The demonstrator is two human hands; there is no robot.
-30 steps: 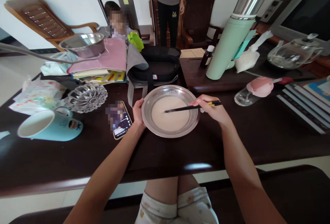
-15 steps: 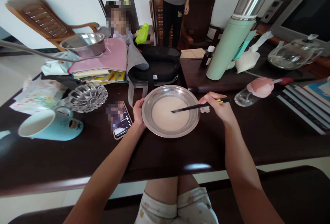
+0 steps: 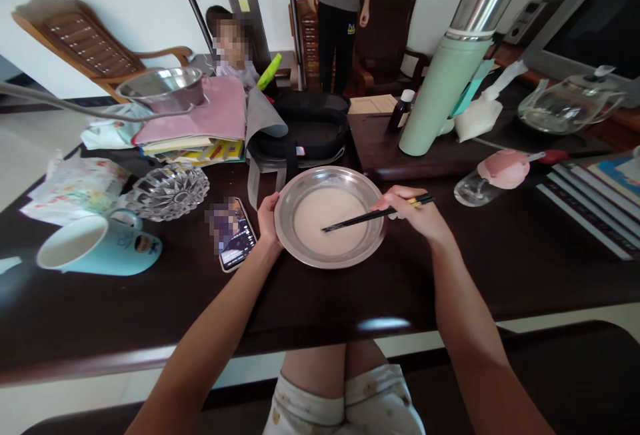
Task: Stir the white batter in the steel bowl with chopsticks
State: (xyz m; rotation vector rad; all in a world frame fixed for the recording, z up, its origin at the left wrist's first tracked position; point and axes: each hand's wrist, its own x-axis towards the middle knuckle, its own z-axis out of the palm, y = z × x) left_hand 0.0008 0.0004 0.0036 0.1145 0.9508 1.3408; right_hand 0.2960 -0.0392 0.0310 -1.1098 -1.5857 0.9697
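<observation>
A round metal bowl [image 3: 330, 262] with a wide rim stands on the dark table in front of me. Inside it lies a pale, creamy liquid [image 3: 330, 205]. My left hand [image 3: 270, 221] grips the bowl's left rim, fingers closed round its edge. Black chopsticks [image 3: 360, 217] with gold bands are held in my right hand [image 3: 413, 209], and their tips dip into the liquid near the middle. Just left of the bowl a phone [image 3: 235, 235] lies with its screen lit. A small crumpled white piece by the bowl's right rim is partly hidden by my right hand.
To the left are a light blue mug [image 3: 110, 251] and a cut-glass dish [image 3: 173, 191]. Behind the bowl sits a black bag [image 3: 313, 125]. A tall green thermos [image 3: 445, 88] and a pink-topped bottle [image 3: 493, 178] stand at right. Two people are across the table.
My right hand has shifted slightly left, and the chopstick tips have moved left and toward me in the liquid. The green object held by the person across the table has turned.
</observation>
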